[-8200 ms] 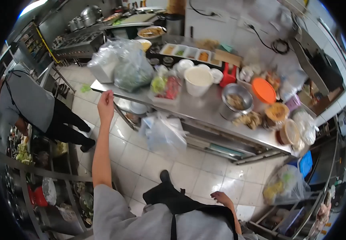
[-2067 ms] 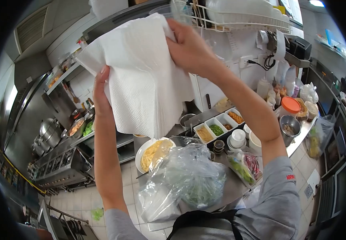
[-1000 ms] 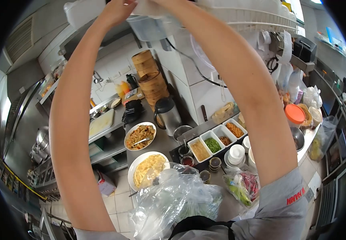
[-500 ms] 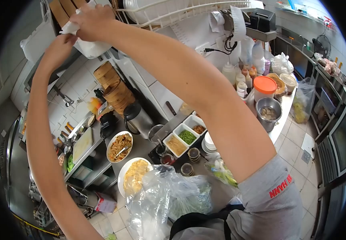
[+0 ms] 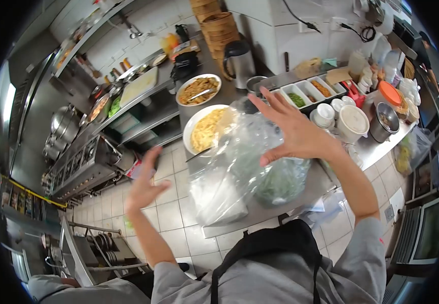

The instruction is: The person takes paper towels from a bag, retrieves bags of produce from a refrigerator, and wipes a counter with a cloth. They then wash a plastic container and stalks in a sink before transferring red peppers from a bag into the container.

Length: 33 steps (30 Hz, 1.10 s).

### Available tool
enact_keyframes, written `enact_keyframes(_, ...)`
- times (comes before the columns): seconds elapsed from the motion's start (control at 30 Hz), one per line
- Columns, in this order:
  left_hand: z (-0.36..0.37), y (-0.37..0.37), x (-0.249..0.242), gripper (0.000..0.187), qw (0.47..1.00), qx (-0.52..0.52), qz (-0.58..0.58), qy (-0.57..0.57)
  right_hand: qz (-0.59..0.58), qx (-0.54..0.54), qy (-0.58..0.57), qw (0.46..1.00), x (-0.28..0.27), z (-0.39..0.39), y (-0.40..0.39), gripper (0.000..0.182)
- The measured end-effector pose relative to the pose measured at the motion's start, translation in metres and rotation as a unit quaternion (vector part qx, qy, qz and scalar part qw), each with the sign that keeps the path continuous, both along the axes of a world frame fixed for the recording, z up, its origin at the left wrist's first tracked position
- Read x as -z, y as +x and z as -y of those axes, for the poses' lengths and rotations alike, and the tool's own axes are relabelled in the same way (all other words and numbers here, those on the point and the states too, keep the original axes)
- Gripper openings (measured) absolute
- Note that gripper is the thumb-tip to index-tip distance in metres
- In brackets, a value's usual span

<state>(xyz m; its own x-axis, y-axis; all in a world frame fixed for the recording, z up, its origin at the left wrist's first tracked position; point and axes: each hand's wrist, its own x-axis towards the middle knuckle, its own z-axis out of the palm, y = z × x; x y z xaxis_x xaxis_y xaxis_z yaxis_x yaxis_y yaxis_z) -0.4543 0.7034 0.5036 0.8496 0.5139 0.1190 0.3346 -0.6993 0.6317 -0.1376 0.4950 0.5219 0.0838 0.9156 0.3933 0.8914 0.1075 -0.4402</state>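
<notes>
My left hand [image 5: 146,185] hovers over the tiled floor at the counter's left side, fingers apart with nothing in them. Spread wide, my right hand [image 5: 300,134] is above the clear plastic bags, holding nothing. Beneath it a crinkled clear bag [image 5: 217,190] hangs at the counter edge, with something white in or under it. Beside this lies a bag of green leaves [image 5: 283,185]. An oval plate [image 5: 189,136] with yellow, noodle-like food is partly covered by the plastic. Behind it, a bowl of brown food [image 5: 191,91] has a spoon in it.
Along the back stand bamboo steamers [image 5: 219,30], a steel jug [image 5: 240,63], and white containers of toppings [image 5: 305,93]. To the right are a lidded white tub [image 5: 353,123] and a steel pot [image 5: 384,121]. A stove [image 5: 85,164] is at left; a grey-clothed person [image 5: 85,291] is at lower left.
Both hands have come down from the shelf at upper left, where they touched white, paper-like material. They are now apart and empty. The camera view has shifted, and a lidded white tub now shows.
</notes>
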Motion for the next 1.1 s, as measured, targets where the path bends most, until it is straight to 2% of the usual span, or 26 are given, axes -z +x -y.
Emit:
enact_keyframes(0.03,-0.001,0.001,0.025,0.091,1.0,0.025,-0.009,0.002,0.002,-0.007,0.001,1.0,0.019,-0.013,-0.006,0.09)
enact_keyframes(0.1,0.018,0.01,0.048,0.098,0.998,0.045,-0.026,-0.019,0.036,0.21,0.083,0.974,0.059,-0.041,-0.016,0.086)
enact_keyframes(0.13,0.031,0.019,0.053,0.1,0.998,0.041,-0.034,-0.042,0.042,0.203,0.081,0.975,0.068,-0.051,-0.015,0.086)
enact_keyframes(0.17,0.042,0.028,0.056,0.102,0.998,0.031,-0.039,-0.029,-0.127,0.184,0.021,0.974,0.074,-0.059,-0.011,0.071)
enact_keyframes(0.2,0.053,0.035,0.058,0.103,0.999,0.023,-0.047,-0.012,-0.295,0.163,-0.038,0.941,0.075,-0.061,-0.013,0.057)
enact_keyframes(0.23,0.063,0.039,0.064,0.103,0.999,0.024,-0.043,-0.009,-0.292,0.164,-0.034,0.942,0.07,-0.058,-0.029,0.057)
enact_keyframes(0.3,0.083,0.052,0.078,0.092,0.993,-0.016,-0.058,0.104,-0.324,0.047,0.076,0.942,0.059,-0.046,-0.075,0.026)
enact_keyframes(0.33,0.091,0.055,0.083,0.088,0.99,-0.028,-0.055,0.123,-0.356,-0.003,0.061,0.933,0.036,-0.029,-0.104,0.015)
enact_keyframes(0.37,0.096,0.055,0.09,0.084,0.998,-0.001,-0.017,0.062,-0.383,-0.069,0.077,0.918,0.02,-0.013,-0.13,0.015)
enact_keyframes(0.4,0.102,0.053,0.096,0.08,0.999,0.031,0.028,-0.024,-0.461,-0.141,0.036,0.875,0.014,-0.001,-0.155,0.013)
enact_keyframes(0.43,0.108,0.051,0.1,0.076,0.988,0.066,0.069,-0.123,-0.402,-0.204,0.068,0.89,0.0,0.019,-0.175,0.014)
enact_keyframes(0.47,0.117,0.051,0.104,0.072,0.964,0.104,0.103,-0.224,-0.389,-0.235,0.013,0.891,-0.014,0.035,-0.19,0.015)
enact_keyframes(0.53,0.141,0.046,0.11,0.065,0.892,0.168,0.14,-0.397,-0.374,-0.289,0.115,0.874,-0.02,0.057,-0.205,0.015)
enact_keyframes(0.6,0.166,0.049,0.111,0.057,0.818,0.228,0.143,-0.508,-0.32,-0.216,0.223,0.895,-0.027,0.085,-0.187,0.021)
enact_keyframes(0.67,0.194,0.063,0.113,0.05,0.749,0.285,0.133,-0.583,-0.199,-0.024,0.358,0.912,-0.039,0.119,-0.147,0.031)
enact_keyframes(0.73,0.228,0.092,0.116,0.043,0.656,0.357,0.109,-0.655,-0.016,0.13,0.405,0.905,-0.043,0.18,-0.111,0.043)
enact_keyframes(0.77,0.251,0.11,0.116,0.04,0.603,0.391,0.087,-0.69,0.142,0.154,0.418,0.884,-0.036,0.209,-0.104,0.05)
enact_keyframes(0.8,0.276,0.131,0.116,0.038,0.55,0.43,0.054,-0.714,0.148,0.147,0.418,0.884,-0.031,0.236,-0.098,0.05)
enact_keyframes(0.83,0.304,0.152,0.118,0.035,0.5,0.466,0.01,-0.73,0.216,-0.007,0.29,0.932,-0.026,0.261,-0.093,0.055)
enact_keyframes(0.87,0.332,0.171,0.117,0.033,0.454,0.499,-0.033,-0.737,0.273,-0.16,0.149,0.937,-0.019,0.284,-0.086,0.062)
enact_keyframes(0.93,0.393,0.209,0.119,0.031,0.369,0.56,-0.123,-0.731,0.228,-0.123,-0.017,0.966,0.009,0.32,-0.058,0.072)
enact_keyframes(1.0,0.447,0.23,0.123,0.03,0.3,0.592,-0.2,-0.721,0.152,-0.078,-0.186,0.968,0.026,0.372,-0.028,0.079)
enact_keyframes(1.03,0.471,0.239,0.126,0.031,0.276,0.602,-0.232,-0.712,0.148,-0.069,-0.186,0.969,0.024,0.393,-0.024,0.079)
enact_keyframes(1.07,0.492,0.248,0.132,0.032,0.27,0.609,-0.262,-0.698,0.119,-0.025,-0.325,0.938,0.018,0.417,-0.025,0.079)
enact_keyframes(1.1,0.509,0.254,0.137,0.032,0.256,0.614,-0.275,-0.694,0.082,0.023,-0.457,0.885,0.017,0.441,-0.025,0.079)
